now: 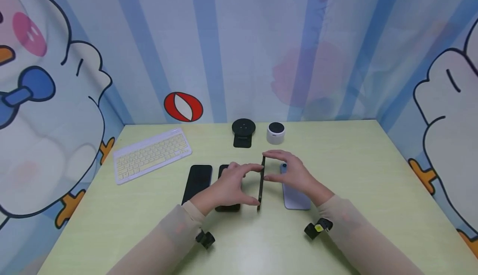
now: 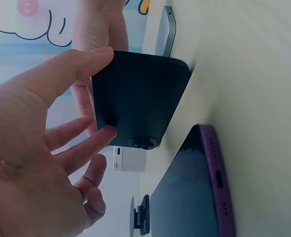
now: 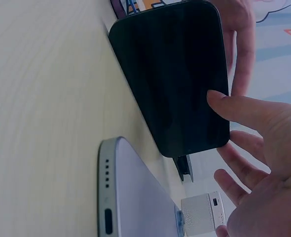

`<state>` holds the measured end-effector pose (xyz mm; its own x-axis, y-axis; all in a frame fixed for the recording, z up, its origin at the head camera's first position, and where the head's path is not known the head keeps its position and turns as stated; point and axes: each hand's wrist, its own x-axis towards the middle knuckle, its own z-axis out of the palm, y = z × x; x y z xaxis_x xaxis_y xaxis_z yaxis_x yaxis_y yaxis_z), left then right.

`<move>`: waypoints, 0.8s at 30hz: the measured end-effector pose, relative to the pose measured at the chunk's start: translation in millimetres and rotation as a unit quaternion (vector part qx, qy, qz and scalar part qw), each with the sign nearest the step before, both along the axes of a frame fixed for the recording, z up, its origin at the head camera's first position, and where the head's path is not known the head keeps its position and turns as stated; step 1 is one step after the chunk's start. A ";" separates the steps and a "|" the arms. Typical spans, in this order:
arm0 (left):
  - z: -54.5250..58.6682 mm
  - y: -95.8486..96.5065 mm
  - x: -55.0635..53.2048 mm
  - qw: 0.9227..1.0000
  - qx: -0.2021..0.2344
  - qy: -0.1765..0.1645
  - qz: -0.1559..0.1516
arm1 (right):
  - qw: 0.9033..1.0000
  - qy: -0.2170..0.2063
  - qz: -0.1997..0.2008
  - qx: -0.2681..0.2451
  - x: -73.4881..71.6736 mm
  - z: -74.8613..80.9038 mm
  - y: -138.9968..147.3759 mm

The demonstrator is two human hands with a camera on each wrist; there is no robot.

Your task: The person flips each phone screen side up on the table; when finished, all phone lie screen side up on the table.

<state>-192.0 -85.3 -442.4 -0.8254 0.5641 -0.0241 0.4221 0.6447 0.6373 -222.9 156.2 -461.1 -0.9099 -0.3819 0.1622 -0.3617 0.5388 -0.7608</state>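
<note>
Head view: dark phone (image 1: 261,187) is on its long edge, between a black-screened phone (image 1: 228,208) at left and a lilac phone (image 1: 296,199) at right on the bench (image 1: 254,246). Left grip (image 1: 232,183) spans it, thumb near, finger farther along; right grip (image 1: 293,174) pinches its far end.

Left wrist: smooth back, camera bump (image 2: 143,142) at the lower far corner. Cannot tell whether the lower edge touches the bench. Judged rigid, light, slippery on the flat.

Right wrist: right thumb on the screen (image 3: 167,74), fingertip at the upper far corner. Glass probably fragile; best held by opposite edges, clear of the bump.
</note>
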 end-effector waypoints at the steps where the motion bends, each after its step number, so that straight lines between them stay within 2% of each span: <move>1: 0.9 -0.8 -0.3 1.000 -0.008 0.005 -0.002 | 1.000 -0.001 -0.001 -0.003 0.1 -0.3 -0.9; 9: 6.6 -6.8 -0.6 0.999 -0.038 0.030 -0.012 | 0.999 0.013 -0.020 0.024 -2.4 -5.4 -5.8; 14: 4.7 -10.7 -0.2 0.999 -0.034 0.027 -0.004 | 0.998 0.018 -0.018 0.063 -5.4 -8.2 -6.5; 20: -0.4 -16.1 0.8 1.000 -0.016 0.007 0.009 | 0.991 0.015 0.010 0.135 -10.4 -15.6 -5.3; 24: -3.4 -18.8 3.2 1.000 -0.008 0.001 0.021 | 0.990 0.012 0.016 0.140 -9.7 -17.0 -6.4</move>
